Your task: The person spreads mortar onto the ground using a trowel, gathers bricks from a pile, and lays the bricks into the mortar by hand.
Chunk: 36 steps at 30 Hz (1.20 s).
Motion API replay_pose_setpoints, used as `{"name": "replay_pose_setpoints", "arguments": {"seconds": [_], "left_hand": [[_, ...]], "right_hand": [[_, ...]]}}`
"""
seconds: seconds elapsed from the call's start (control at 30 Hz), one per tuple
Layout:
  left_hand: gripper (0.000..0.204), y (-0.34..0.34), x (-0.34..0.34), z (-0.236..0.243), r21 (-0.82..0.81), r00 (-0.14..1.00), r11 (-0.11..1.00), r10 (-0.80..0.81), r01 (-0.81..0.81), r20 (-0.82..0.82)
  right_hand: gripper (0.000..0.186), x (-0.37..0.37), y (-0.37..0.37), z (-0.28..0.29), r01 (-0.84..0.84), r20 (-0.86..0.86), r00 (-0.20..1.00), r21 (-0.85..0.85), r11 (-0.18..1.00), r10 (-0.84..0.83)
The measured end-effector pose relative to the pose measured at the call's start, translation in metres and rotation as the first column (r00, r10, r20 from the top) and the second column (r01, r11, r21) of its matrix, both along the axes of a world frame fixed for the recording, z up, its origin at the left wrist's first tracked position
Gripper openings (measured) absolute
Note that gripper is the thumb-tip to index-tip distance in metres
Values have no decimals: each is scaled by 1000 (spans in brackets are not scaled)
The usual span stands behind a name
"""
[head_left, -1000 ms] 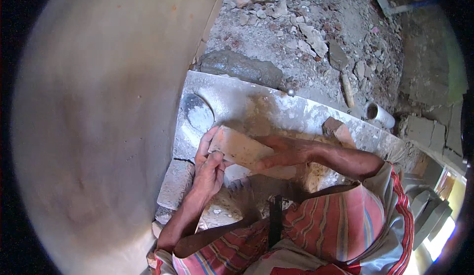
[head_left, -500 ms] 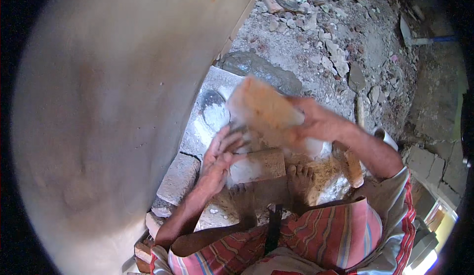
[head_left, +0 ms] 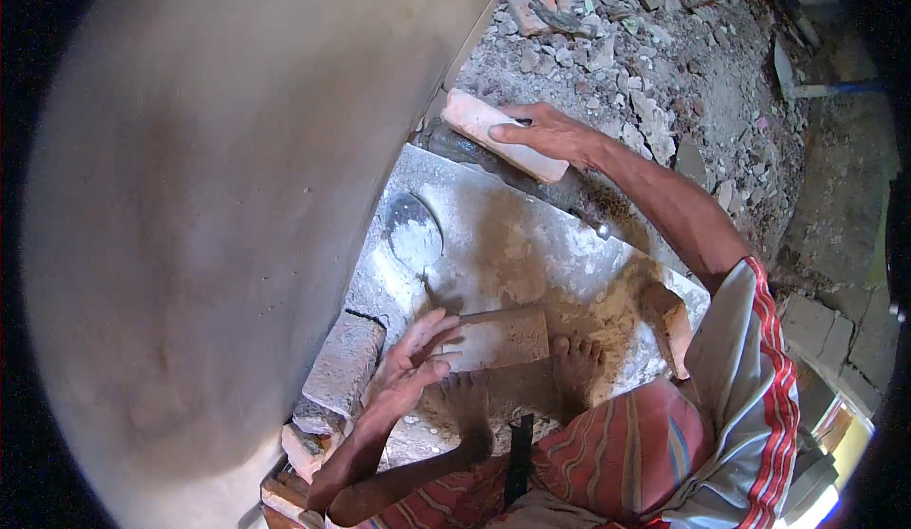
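Observation:
My right hand [head_left: 550, 137] grips a pale reddish brick [head_left: 512, 154] along its side, thumb on top. The brick lies over a strip of wet grey mortar [head_left: 453, 142] at the far edge of a dusty slab [head_left: 512, 221], close to the smooth wall. My left hand [head_left: 406, 370] hovers with fingers spread and nothing in them. Beside those fingertips, another brick [head_left: 503, 341] lies in front of my bare feet. A round dark recess [head_left: 414, 232] with whitish material in it shows in the slab, near the wall.
A tall smooth wall [head_left: 209, 197] fills the left side. Rubble [head_left: 650, 64] covers the ground beyond the slab, with a hammer [head_left: 562, 18] lying on it. Broken brick pieces stand at the right [head_left: 670, 330] and left [head_left: 343, 363]. A blue-handled tool [head_left: 826, 88] lies far right.
My right hand has carried the brick away from me, from above the slab to the mortar strip at its far edge. My left hand has dropped back slightly toward me.

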<state>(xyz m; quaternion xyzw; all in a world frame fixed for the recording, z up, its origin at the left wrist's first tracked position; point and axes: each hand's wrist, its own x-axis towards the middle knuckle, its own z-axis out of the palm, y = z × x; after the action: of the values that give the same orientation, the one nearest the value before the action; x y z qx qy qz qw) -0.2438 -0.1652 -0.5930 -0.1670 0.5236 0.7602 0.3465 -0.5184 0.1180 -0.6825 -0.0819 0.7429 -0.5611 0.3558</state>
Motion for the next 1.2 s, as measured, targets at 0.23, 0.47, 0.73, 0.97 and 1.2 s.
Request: {"name": "replay_pose_setpoints", "arguments": {"seconds": [0.23, 0.47, 0.73, 0.97, 1.2], "left_hand": [[77, -4, 2, -3, 37, 1000, 999, 5, -5, 20], [77, -5, -8, 1, 17, 998, 998, -55, 55, -6], [80, -3, -11, -1, 31, 999, 999, -44, 44, -4], [81, -7, -9, -4, 15, 1000, 1000, -21, 21, 10], [83, -2, -20, 4, 0, 997, 998, -66, 66, 27]], "right_hand": [[81, -4, -7, -38, -108, 0, 994, 51, 993, 108], [60, -2, -26, -48, -83, 43, 995, -63, 995, 86], [65, -10, -29, -62, -89, -39, 995, -28, 996, 88], [69, -15, -29, -68, -101, -24, 995, -51, 994, 100], [77, -20, -26, -56, -144, -48, 988, 67, 987, 147]]}}
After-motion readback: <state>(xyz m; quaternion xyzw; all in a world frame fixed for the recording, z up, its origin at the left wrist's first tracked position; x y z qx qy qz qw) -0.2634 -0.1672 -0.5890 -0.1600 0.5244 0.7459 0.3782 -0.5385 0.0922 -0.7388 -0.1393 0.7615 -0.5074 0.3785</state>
